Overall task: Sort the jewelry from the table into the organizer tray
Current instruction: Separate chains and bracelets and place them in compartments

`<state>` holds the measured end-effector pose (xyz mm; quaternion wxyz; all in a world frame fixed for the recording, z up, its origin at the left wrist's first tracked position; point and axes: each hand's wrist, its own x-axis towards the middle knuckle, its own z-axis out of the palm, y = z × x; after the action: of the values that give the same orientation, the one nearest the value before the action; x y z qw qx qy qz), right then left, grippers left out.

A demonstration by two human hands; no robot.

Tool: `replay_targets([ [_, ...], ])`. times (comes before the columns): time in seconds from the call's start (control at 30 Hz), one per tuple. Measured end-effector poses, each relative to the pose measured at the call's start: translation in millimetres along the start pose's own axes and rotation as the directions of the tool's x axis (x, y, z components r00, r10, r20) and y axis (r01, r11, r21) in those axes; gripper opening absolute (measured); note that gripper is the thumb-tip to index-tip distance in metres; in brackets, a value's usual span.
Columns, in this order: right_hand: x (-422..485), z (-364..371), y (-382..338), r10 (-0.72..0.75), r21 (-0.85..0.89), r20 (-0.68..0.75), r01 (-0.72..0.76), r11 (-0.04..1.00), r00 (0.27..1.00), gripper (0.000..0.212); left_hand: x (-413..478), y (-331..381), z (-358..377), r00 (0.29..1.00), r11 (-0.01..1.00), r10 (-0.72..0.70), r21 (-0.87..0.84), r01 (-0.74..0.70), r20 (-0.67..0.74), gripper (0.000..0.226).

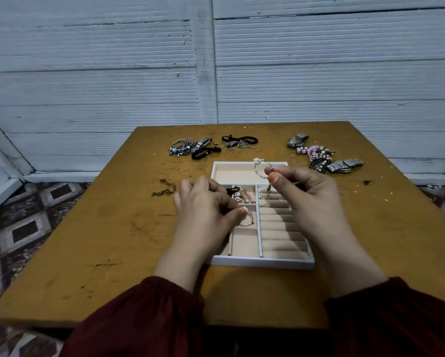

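A white organizer tray (261,261) with beige lining sits mid-table. My left hand (203,210) pinches a thin beaded bracelet (248,219) over a small left compartment. My right hand (311,194) pinches a wire bracelet with a white flower charm (258,162) above the tray's far compartment and ring rolls (280,228). A small compartment holds a black hair tie and beads (239,194). Loose jewelry lies beyond: a chain pile (187,148), black hair ties (239,139), and pink beads (316,153).
Several thin gold rings (242,151) lie behind the tray, two more rings (181,170) and a gold chain (164,189) at its left. Metal watches (297,140) (345,166) sit at far right. The table (100,228) stands against a white corrugated wall.
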<state>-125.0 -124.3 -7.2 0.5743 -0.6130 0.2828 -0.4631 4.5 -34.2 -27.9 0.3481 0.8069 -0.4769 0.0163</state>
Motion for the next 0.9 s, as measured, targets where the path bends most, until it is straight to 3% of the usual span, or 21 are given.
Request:
replay_targets([
  [0.13,-1.5,5.4,-1.1,0.010,0.023,0.014,-0.010,1.000,1.000,0.012,3.3,7.2,-0.5,0.998,0.976,0.049,0.209,-0.055,0.034,0.022],
  [0.3,-3.1,7.4,-1.1,0.004,0.016,0.030,-0.004,1.000,1.000,0.012,2.9,10.1,1.5,0.995,0.945,0.070,0.315,-0.091,0.076,0.027],
  [0.53,-3.3,8.4,-2.4,0.020,0.018,0.029,-0.020,1.000,0.999,0.012,3.6,10.0,0.9,0.995,0.956,0.047,0.284,-0.071,0.089,0.022],
  [0.73,-4.9,7.7,-0.5,0.035,0.009,0.026,-0.035,0.999,0.999,0.011,4.0,1.3,-3.0,0.988,0.991,-0.117,-0.072,0.110,-0.097,0.012],
  [0.8,-5.4,7.1,0.5,0.041,-0.002,0.031,-0.041,0.999,0.999,0.011,2.6,-8.1,-9.1,0.979,0.988,-0.148,-0.069,0.140,-0.137,0.015],
  [0.9,-6.0,8.1,2.2,0.044,-0.035,0.058,-0.042,0.998,0.997,0.011,-2.2,-24.8,-19.2,0.971,0.977,-0.193,0.067,0.203,-0.139,0.024],
])
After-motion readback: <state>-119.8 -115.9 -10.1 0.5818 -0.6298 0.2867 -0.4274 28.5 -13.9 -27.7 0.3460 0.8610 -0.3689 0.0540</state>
